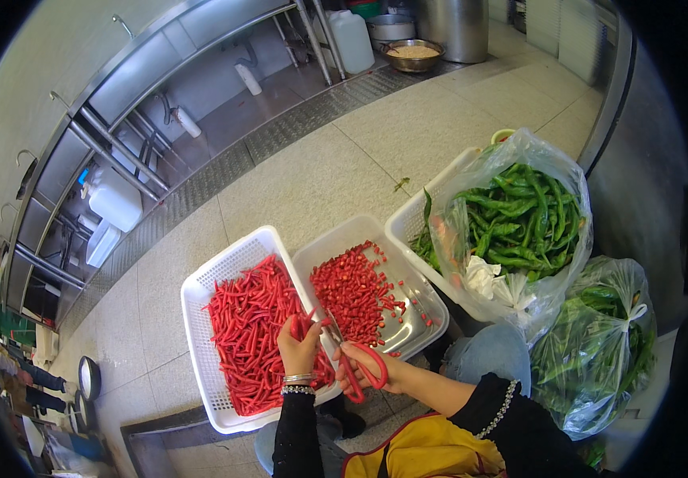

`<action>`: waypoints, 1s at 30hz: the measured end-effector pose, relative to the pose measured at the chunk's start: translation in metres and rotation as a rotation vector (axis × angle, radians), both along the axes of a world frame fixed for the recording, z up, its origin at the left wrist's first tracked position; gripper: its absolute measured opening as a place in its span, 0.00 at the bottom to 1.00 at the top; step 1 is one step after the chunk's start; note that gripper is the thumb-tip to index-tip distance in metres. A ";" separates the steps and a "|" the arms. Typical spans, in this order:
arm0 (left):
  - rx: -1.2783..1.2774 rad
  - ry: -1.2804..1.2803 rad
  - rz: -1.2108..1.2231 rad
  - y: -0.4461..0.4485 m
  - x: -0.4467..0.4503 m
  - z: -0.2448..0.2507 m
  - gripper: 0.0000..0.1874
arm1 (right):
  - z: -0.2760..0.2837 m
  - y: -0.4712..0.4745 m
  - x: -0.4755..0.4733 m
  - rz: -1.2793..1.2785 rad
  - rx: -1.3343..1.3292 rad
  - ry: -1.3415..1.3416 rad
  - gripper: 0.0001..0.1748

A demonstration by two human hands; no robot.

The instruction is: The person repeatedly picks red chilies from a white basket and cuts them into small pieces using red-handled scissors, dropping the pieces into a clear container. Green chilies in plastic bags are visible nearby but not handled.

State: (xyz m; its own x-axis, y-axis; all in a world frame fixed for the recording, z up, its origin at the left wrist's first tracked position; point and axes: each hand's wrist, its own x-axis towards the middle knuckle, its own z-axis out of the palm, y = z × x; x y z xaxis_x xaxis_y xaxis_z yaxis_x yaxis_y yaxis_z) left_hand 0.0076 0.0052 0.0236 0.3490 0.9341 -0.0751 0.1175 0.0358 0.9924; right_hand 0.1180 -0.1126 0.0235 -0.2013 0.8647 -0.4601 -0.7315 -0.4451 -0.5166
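My left hand (298,351) holds a few red chili peppers (303,325) above the right edge of a white perforated plastic basket (195,299) filled with whole red chilies (254,334). In my right hand (359,369) are scissors with red handles (373,370); their blades point up and left, close to the held chilies. Whether the blades touch a chili I cannot tell. Beyond the blades, cut red chili pieces (347,290) lie in a translucent plastic tub (344,230), heaped toward its left side.
Green peppers (523,215) fill an open clear bag, partly over another white basket (405,224). A tied bag of green peppers (589,352) sits to the right. Steel sinks (164,48) and white jugs (115,197) line the wall. A person (15,370) stands at far left.
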 end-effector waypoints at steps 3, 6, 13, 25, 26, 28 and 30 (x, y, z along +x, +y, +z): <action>0.113 0.105 -0.108 0.002 0.001 -0.005 0.09 | -0.002 -0.001 0.000 0.012 -0.001 -0.004 0.18; 0.180 0.231 -0.111 0.003 0.004 -0.011 0.09 | -0.012 0.001 0.004 0.029 0.044 0.030 0.16; 0.033 0.046 -0.026 0.004 0.004 -0.015 0.05 | -0.006 0.000 -0.001 -0.131 -0.053 -0.136 0.15; -0.346 -0.066 -0.161 -0.001 -0.007 0.008 0.05 | -0.003 0.005 0.008 -0.203 -0.039 -0.078 0.14; -0.350 -0.089 -0.146 -0.002 -0.006 0.008 0.05 | -0.002 0.003 0.008 -0.200 -0.078 -0.060 0.14; -0.310 -0.085 -0.155 -0.002 -0.006 0.008 0.04 | -0.002 0.003 0.007 -0.173 -0.075 -0.011 0.14; -0.280 -0.074 -0.141 -0.002 -0.005 0.007 0.03 | -0.005 0.003 0.007 -0.125 0.010 0.047 0.16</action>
